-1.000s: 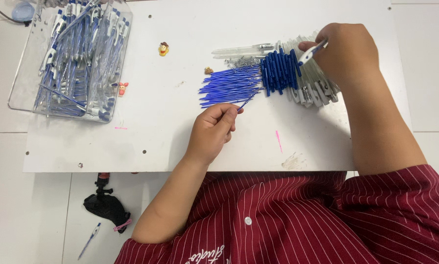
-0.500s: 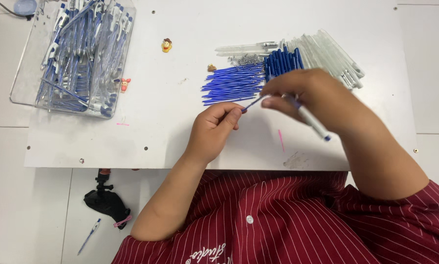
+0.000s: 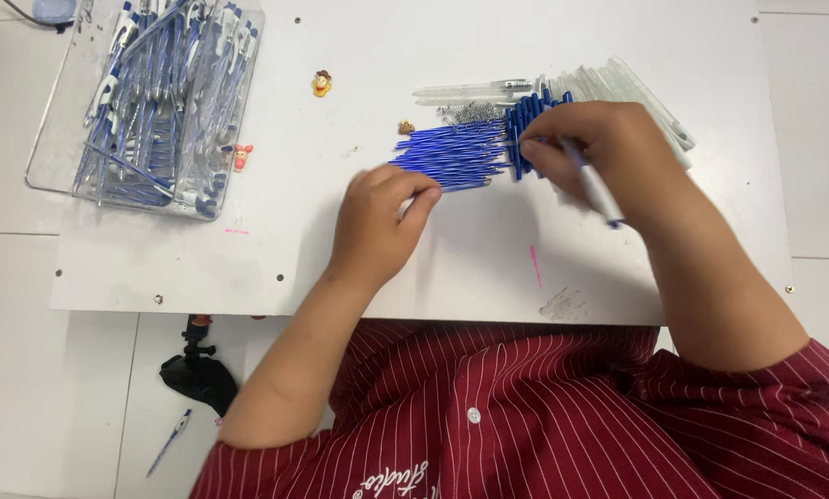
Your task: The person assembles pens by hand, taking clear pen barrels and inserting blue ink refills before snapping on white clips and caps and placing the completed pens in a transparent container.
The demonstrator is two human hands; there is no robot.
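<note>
Two hands work mid-assembly on the white tabletop (image 3: 248, 268): right hand (image 3: 599, 152), fingers pinching a clear pen barrel (image 3: 594, 189), rests on blue caps (image 3: 525, 129), while left hand (image 3: 377, 217), fingers pressed together, touches blue refills (image 3: 451, 152), likely picking one next.

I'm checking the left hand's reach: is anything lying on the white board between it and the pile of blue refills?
Nothing visible does. The left hand rests on the white board at the near end of the blue refills, its fingertips at their tips. The small yellow figure and the springs lie farther back, off that line.
</note>
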